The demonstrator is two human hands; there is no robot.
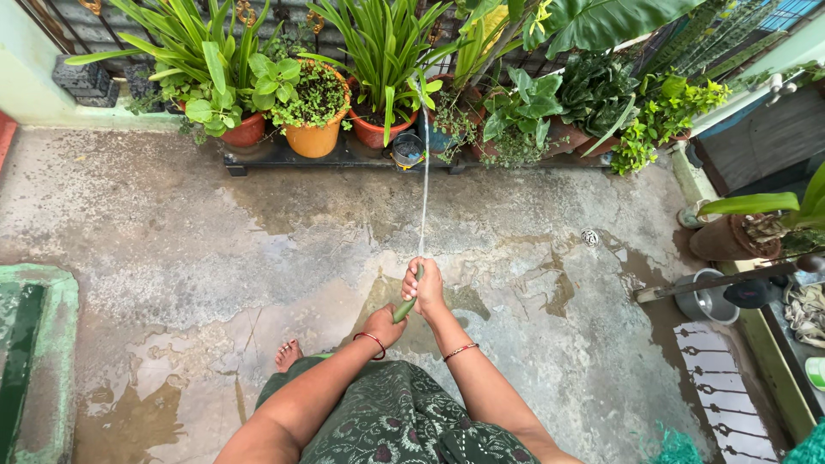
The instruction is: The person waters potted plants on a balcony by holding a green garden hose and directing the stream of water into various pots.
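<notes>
Progress: you send a thin water jet [424, 172] from the hose [406, 307] toward the middle pots [375, 131] far ahead; the floor [215, 249] is already wet in patches, and whether the far-right plants [662, 112] got water I cannot tell.
Right hand [425, 286]: you curl it tight round the hose tip, thumb pressed at the mouth.
Left hand [384, 325]: closed round the hose just behind.
Hose: near you, centre, pointing far.

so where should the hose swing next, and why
Probably a little left. Both hands, right hand ahead of left hand, aim the hose, and its water jet reaches the middle pots by the red pot; the orange pot sits just left of it.
</notes>
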